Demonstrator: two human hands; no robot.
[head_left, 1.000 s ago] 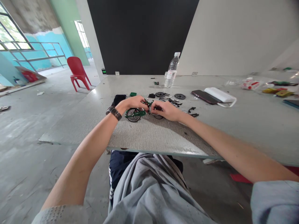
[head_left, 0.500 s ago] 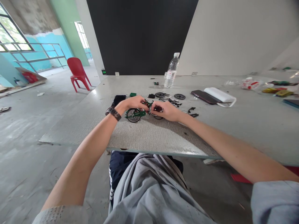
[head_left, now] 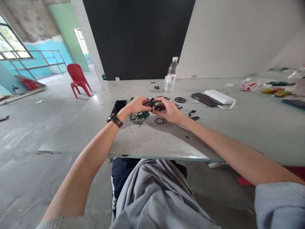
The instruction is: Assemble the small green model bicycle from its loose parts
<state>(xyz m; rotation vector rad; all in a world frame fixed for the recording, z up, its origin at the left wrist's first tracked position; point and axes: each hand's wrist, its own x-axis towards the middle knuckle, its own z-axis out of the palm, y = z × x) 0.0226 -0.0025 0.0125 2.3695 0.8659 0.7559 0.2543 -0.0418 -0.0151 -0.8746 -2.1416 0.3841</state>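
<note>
A small green model bicycle [head_left: 140, 115] is tilted over the grey table [head_left: 152, 140], its rear wheel low and its front end raised. My left hand [head_left: 137, 104] grips the frame near the middle. My right hand [head_left: 168, 110] pinches a spoked wheel [head_left: 159, 107] at the bicycle's front. A loose black tyre ring [head_left: 159, 121] lies on the table just under my right hand. My left wrist wears a dark watch [head_left: 115, 120].
Behind the hands lie another small wheel [head_left: 180, 100], black loose parts [head_left: 193, 115] and a dark phone [head_left: 118, 106]. A water bottle [head_left: 170, 75] stands further back. A second phone [head_left: 202, 99] and a white power bank [head_left: 219, 97] lie right. A red chair [head_left: 77, 79] stands far left.
Both hands have lifted the bicycle's front end off the table and toward me. A tyre ring now lies bare on the table under my right hand. The camera shifted slightly.
</note>
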